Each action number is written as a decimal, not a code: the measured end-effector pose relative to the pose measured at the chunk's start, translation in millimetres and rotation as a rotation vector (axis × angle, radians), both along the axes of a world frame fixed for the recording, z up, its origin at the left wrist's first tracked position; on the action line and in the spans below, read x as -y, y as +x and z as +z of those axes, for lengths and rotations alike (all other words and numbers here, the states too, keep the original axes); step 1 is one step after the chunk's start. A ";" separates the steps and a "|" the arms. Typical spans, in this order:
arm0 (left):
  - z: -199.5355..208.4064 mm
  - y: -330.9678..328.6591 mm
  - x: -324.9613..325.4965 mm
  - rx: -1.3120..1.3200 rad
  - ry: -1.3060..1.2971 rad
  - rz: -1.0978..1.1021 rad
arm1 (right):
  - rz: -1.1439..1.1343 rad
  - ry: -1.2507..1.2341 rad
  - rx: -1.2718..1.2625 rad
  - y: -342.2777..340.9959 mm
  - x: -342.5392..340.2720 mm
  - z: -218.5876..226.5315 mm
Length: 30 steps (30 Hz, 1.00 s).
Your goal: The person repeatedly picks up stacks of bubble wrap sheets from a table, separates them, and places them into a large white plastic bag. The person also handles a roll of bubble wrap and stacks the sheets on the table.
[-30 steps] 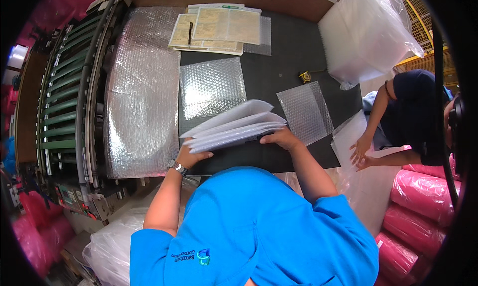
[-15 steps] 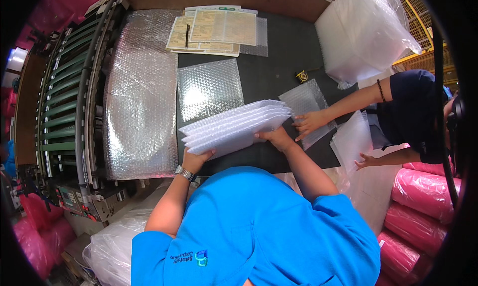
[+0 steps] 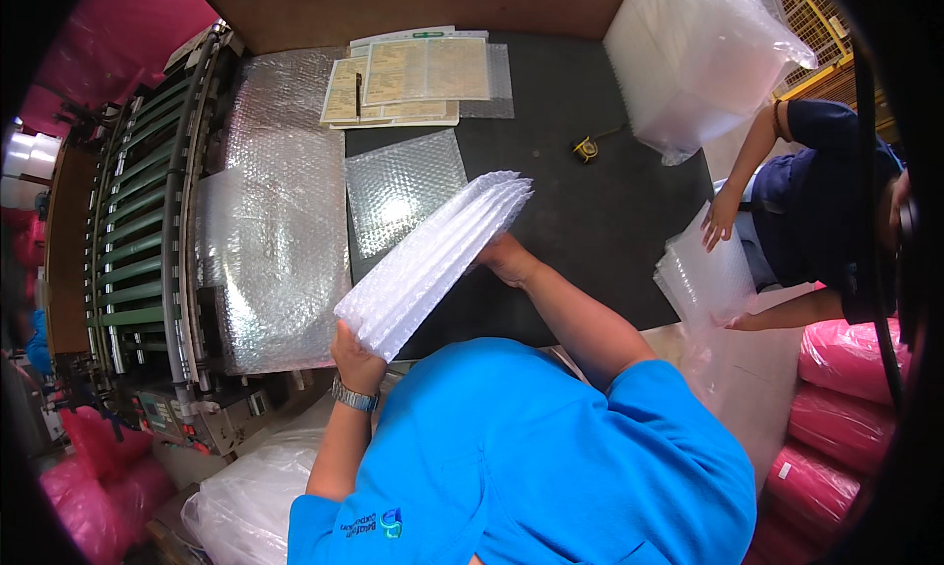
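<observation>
A stack of clear bubble-wrap sheets (image 3: 433, 255) is held between my two hands, tilted with its far right end raised. My left hand (image 3: 358, 356) grips the near left end, fingers partly behind the sheets. At the right end, my right hand (image 3: 506, 258) holds the stack from behind, its fingertips hidden. Behind the stack, a single bubble-wrap sheet (image 3: 408, 177) lies on the dark table (image 3: 580, 231). Along the table's left side lies a large bubble-wrap sheet (image 3: 285, 270).
A co-worker (image 3: 836, 181) at the right holds another stack of sheets (image 3: 713, 270). A wrapped block of sheets (image 3: 683, 63), a tape measure (image 3: 585, 150) and papers (image 3: 423, 73) with a pen rest on the table. Left stands a roller machine (image 3: 138, 221); pink rolls (image 3: 841, 417) are lower right.
My hands have turned the stack steeper, its right end drawn left and up. The co-worker's hand has left the table, and the loose sheet beneath it is gone from there.
</observation>
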<state>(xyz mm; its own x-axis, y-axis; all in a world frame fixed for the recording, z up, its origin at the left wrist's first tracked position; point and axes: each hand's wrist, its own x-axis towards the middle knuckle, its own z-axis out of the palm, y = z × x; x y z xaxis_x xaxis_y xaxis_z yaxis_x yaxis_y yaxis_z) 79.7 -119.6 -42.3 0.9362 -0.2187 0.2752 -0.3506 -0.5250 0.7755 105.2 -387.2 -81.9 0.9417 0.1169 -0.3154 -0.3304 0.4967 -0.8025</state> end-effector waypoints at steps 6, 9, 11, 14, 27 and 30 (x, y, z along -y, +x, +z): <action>5.7 -17.4 -3.7 -0.019 0.055 0.074 | 0.097 -0.059 0.011 2.2 -5.1 -6.5; 2.0 -24.4 -4.5 -0.022 0.002 0.162 | 0.046 -0.153 0.041 7.6 -10.9 -28.8; 3.1 -29.1 -3.8 0.003 -0.046 0.244 | -0.012 -0.130 0.015 5.4 -14.4 -12.8; 8.9 -32.3 -3.7 0.058 -0.077 0.326 | 0.017 -0.132 0.007 5.6 -13.2 -6.7; 25.0 -58.2 -29.1 0.122 -0.119 0.643 | 0.303 -0.163 -0.041 28.6 -49.1 13.7; 26.1 -63.0 -33.5 0.160 -0.131 0.681 | 0.337 -0.164 0.010 37.6 -65.2 35.0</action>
<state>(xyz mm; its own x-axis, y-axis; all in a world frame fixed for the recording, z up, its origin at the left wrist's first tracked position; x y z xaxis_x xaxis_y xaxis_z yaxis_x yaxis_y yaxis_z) 16.7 -86.1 -16.2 0.7990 0.4446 0.4049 -0.0926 -0.5743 0.8134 142.7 -322.0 -46.9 0.8623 0.3695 -0.3464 -0.4451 0.2264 -0.8664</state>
